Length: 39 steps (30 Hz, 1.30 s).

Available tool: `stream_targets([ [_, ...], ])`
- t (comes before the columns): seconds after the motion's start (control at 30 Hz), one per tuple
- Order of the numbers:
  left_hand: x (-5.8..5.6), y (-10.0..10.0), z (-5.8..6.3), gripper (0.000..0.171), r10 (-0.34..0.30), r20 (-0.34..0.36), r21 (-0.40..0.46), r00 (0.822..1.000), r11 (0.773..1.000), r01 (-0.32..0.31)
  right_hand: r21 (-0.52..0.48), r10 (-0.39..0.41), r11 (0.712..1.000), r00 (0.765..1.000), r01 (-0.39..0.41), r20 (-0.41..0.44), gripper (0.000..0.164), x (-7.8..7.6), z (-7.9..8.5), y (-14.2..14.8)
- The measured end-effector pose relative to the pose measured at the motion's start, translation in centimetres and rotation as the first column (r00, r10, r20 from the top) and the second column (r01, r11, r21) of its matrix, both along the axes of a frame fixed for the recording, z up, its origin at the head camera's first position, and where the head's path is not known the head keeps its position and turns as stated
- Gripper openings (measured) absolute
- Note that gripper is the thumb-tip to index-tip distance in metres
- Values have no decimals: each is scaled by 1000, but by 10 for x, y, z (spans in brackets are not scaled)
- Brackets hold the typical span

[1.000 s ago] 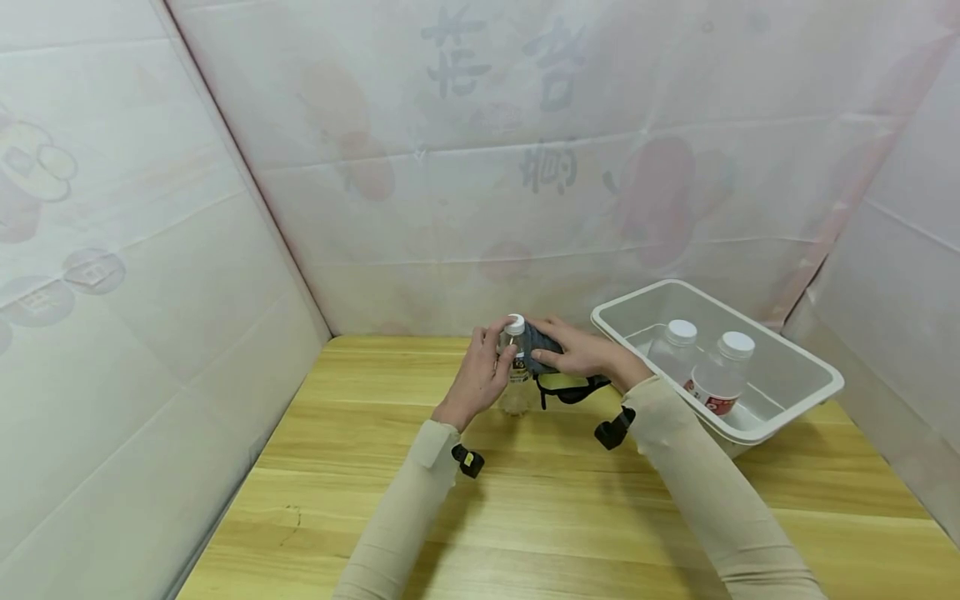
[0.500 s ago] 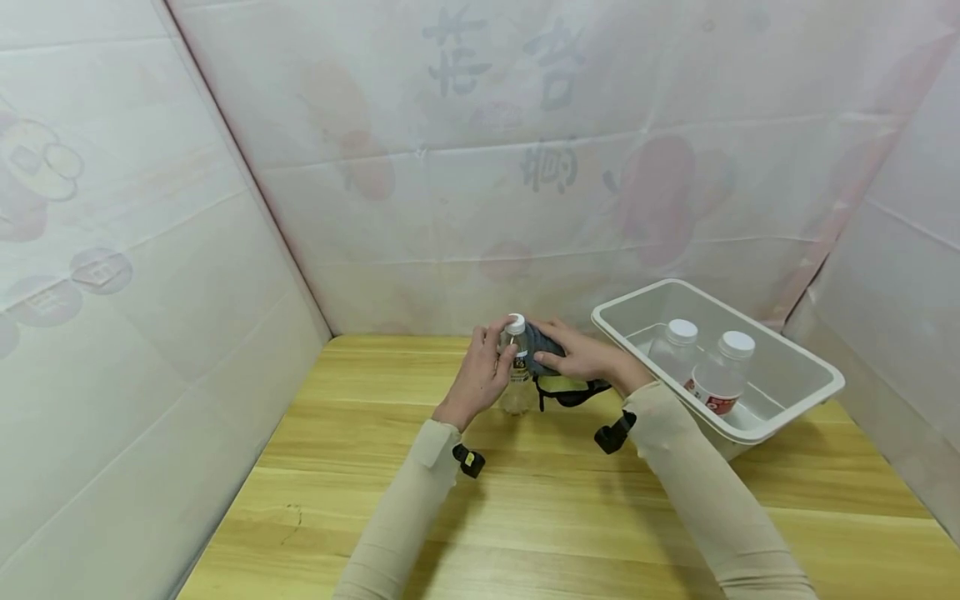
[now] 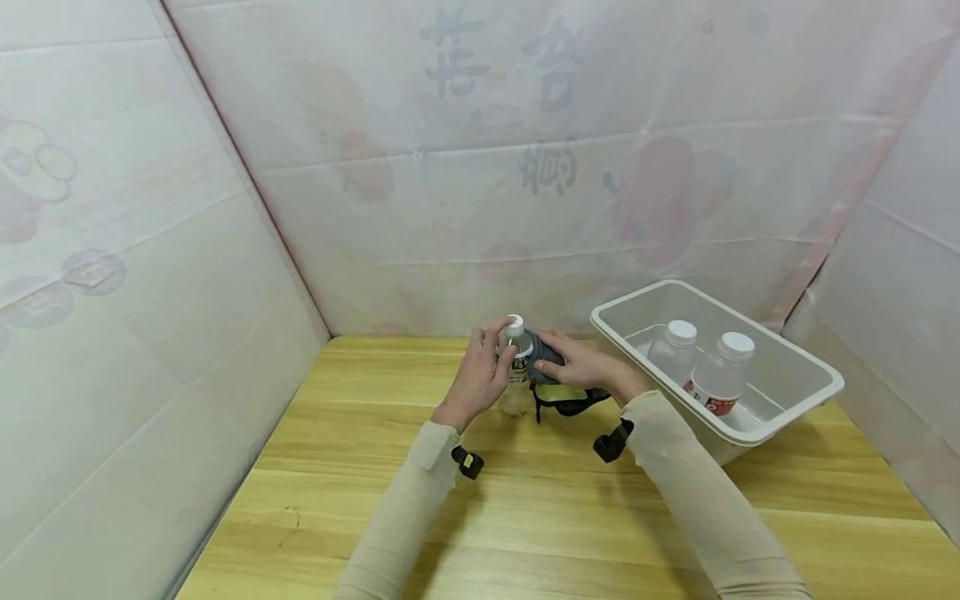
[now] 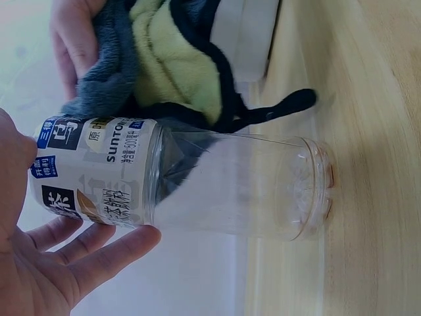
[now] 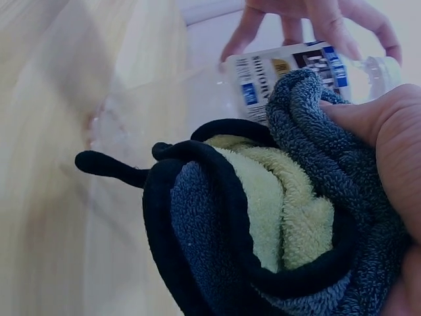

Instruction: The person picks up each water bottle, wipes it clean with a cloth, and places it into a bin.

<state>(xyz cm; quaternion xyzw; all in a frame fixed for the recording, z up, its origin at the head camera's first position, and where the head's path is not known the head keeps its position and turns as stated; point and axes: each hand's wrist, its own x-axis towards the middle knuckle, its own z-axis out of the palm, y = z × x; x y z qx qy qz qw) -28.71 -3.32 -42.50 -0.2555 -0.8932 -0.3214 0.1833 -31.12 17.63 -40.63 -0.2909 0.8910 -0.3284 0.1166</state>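
A clear plastic drink bottle [image 3: 518,368] with a white cap stands upright on the wooden table. My left hand [image 3: 478,371] grips it near the top, fingers around the shoulder and the white label [image 4: 92,171]. The lower half [image 4: 230,187] is transparent and uncovered. On the bottle's right side my right hand [image 3: 588,364] holds a folded towel [image 3: 545,357] against the upper part. The towel is thick terry cloth, blue-grey on one face and yellow-green [image 5: 263,197] on the other, with black edging and a hanging loop [image 5: 108,164]. Part of the right hand's grip is hidden behind the folds.
A pale grey plastic bin [image 3: 795,367] stands to the right, close to my right forearm. Inside it are two clear bottles with white caps, one [image 3: 718,375] bearing a red-and-white label. Printed fabric walls enclose the wooden table [image 3: 337,483] at the back and sides.
My right hand has slid the towel slightly down the bottle's side. The left hand and the bottle stay in place.
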Motion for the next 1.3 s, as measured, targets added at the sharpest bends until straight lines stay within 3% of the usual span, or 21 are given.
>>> stream_targets([
  [0.13, 0, 0, -1, 46, 1, -6, 11, 1000, 1000, -1, 23, 3, 1000, 1000, -3, -20, 60, -1, -13, 0],
  [0.43, 0, 2, 2, 46, 6, -7, 4, 1000, 1000, -6, 23, -51, 998, 997, 50, 49, 63, 1, -25, 0],
  [1.03, -1, 3, 0, 46, 33, -27, -5, 999, 999, -33, 83, -55, 995, 998, 54, 6, 61, 7, -46, -9],
  [1.3, 1, 4, 0, 46, 26, -17, 5, 1000, 1000, -26, 65, -42, 997, 999, 44, -22, 62, 11, -51, -10],
])
